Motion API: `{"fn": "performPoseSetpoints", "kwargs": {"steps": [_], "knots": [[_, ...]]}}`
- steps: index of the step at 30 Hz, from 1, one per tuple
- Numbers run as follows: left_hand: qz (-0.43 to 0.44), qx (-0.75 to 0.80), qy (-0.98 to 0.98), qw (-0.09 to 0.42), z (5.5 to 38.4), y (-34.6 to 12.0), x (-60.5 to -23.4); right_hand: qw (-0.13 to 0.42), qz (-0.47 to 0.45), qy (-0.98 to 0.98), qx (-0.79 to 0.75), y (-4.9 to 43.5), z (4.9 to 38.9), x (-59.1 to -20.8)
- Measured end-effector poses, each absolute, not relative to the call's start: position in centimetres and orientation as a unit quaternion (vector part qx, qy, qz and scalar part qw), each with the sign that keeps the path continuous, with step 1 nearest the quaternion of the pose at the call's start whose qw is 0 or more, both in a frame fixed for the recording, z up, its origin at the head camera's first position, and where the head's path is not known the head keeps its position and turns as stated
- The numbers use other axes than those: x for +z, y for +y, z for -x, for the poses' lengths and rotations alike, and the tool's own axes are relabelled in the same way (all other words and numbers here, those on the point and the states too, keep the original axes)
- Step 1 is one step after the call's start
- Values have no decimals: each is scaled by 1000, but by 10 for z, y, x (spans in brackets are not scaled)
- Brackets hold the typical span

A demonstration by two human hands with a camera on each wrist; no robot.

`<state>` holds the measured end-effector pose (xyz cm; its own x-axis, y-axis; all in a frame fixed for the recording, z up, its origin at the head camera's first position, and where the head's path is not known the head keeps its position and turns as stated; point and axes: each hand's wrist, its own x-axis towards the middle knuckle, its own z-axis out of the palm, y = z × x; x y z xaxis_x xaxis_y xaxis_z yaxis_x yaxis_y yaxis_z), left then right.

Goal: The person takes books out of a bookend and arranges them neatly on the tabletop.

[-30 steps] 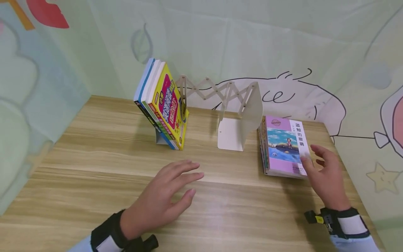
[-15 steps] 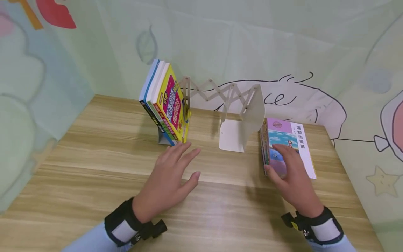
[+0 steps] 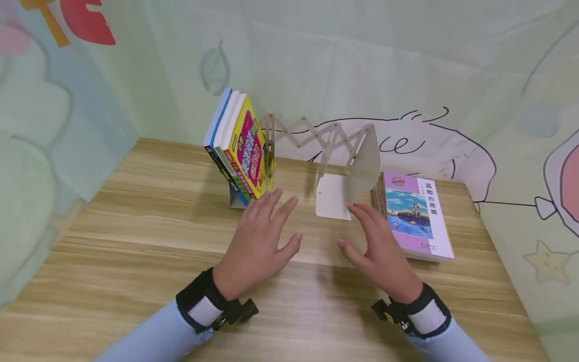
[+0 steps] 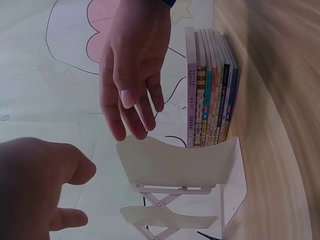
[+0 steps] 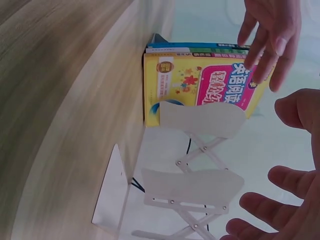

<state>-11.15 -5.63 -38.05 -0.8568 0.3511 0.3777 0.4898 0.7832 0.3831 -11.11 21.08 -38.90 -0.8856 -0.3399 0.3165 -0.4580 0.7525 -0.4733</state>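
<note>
My left hand (image 3: 260,246) hovers over the table with its fingers spread, just in front of a few upright books (image 3: 244,146) with a yellow cover facing right. Nothing is in it. My right hand (image 3: 382,249) is also empty, fingers loosely extended, left of a stack of books (image 3: 409,213) topped by a pink and white cover. Between the two groups of books stands a white expandable bookend (image 3: 332,196) with a zigzag back. The upright books lean in its left end. In the left wrist view, several spines (image 4: 212,90) of the stack show beyond the bookend.
The wooden table (image 3: 135,241) runs up to a cloth backdrop (image 3: 280,55) printed with cartoon figures at the back and sides. Each wrist carries a strapped camera (image 3: 235,311).
My right hand has moved left, off the book stack and toward the middle. My left hand has shifted forward and slightly right. The books and bookend have kept their places.
</note>
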Motion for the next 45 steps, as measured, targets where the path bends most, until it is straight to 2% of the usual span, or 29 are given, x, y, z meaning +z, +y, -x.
{"fn": "performPoseSetpoints", "kwargs": {"steps": [13,25,36,40,45], "knots": [[222,-226,-936,153,120,-52,-380,75,-205,-937,272,192,116,-394],[213,-226,-922,232,140,-62,-357,75,-219,-931,283,189,116,-399],[167,-170,-909,340,159,-86,-330,59,-206,-935,281,190,114,-403],[135,-126,-918,350,168,-96,-327,54,-205,-936,280,191,114,-403],[121,-101,-929,335,173,-102,-333,52,-202,-936,283,191,113,-402]]}}
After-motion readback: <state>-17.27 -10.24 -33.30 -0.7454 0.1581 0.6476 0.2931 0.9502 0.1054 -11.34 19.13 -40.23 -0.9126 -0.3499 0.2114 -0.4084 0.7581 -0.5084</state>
